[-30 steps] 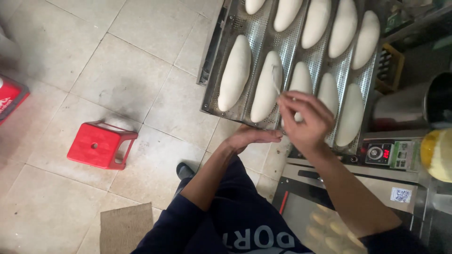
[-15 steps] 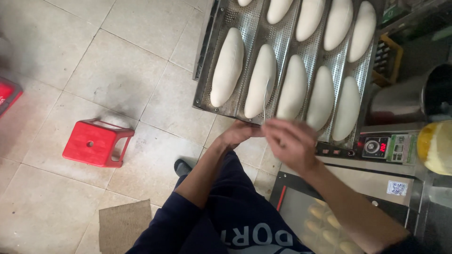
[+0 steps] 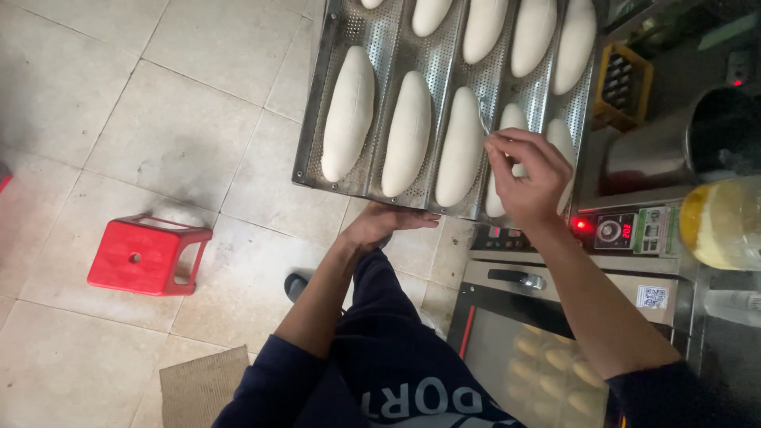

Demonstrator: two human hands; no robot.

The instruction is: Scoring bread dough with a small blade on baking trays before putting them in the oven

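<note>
Since half a second ago my right hand (image 3: 527, 178) has risen from the tray's near edge onto the fourth dough loaf (image 3: 507, 162), fingers pinched shut on a thin blade (image 3: 483, 127). My left hand (image 3: 392, 222) still props the perforated baking tray (image 3: 313, 119) from below, its grip flat and open against the near rim. Beside my leg, a red stool (image 3: 147, 255) stands on the tiled floor (image 3: 158, 111).

Dough loaves (image 3: 408, 133) lay side by side in the perforated tray (image 3: 311, 127), which jutted out over the floor (image 3: 158, 103). An oven (image 3: 547, 333) stood at the right, a stool (image 3: 147, 255) at the left.
</note>
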